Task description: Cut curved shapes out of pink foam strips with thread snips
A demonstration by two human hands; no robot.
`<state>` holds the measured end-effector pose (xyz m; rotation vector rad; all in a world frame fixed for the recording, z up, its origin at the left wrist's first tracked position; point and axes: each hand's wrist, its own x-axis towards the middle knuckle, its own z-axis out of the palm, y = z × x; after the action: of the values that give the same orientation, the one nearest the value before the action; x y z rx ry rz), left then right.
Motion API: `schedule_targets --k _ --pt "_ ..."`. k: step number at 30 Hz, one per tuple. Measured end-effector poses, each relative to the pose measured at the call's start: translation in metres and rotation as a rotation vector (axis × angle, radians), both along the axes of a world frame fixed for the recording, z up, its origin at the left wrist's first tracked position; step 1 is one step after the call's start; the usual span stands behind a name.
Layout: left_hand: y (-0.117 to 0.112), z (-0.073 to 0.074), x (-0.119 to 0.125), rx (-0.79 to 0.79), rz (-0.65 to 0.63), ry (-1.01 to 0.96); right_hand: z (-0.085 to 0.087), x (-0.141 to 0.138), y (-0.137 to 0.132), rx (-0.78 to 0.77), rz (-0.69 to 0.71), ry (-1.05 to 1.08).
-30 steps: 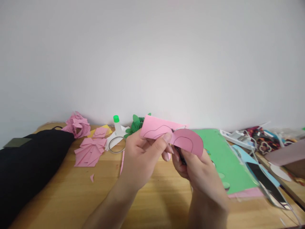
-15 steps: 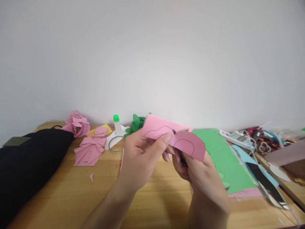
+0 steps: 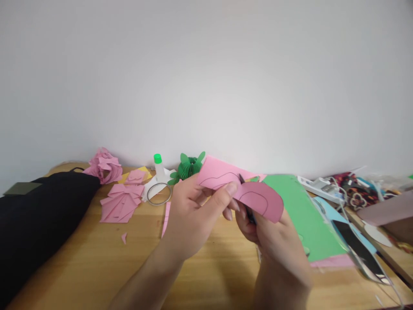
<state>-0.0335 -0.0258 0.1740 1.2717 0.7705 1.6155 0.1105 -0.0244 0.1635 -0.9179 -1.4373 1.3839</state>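
My left hand pinches a piece of pink paper between thumb and fingers, above the table. Curved dark lines are drawn on the paper. My right hand is closed around dark scissors, most of them hidden behind the paper and my fingers. A blade tip pokes up past the paper's upper edge, near my left thumb. The right part of the paper has a rounded edge and curls down over my right hand.
On the wooden table lie folded pink papers, a glue stick, a tape ring and a green paper figure. Green sheets, a power strip and cables are on the right. Black cloth covers the left.
Both hands and the paper have shifted slightly to the right. More of the scissors' blade tip shows above the paper, and the green figure is less covered.
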Motion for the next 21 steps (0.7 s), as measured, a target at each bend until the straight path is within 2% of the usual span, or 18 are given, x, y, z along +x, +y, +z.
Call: schedule_targets --k 6,11,21 --pt "0.0008 0.0000 0.0006 -0.009 -0.008 -0.030 0.0009 0.0022 0.0009 0.022 0.054 -0.009" --pt "0.0015 0.0012 -0.0005 -0.020 0.021 0.013 0.0002 0.0024 0.0015 0.007 0.040 -0.031" --pt "0.0025 0.0031 -0.0009 -0.017 -0.026 -0.031 0.0057 0.0031 0.0029 0.062 0.036 -0.058"
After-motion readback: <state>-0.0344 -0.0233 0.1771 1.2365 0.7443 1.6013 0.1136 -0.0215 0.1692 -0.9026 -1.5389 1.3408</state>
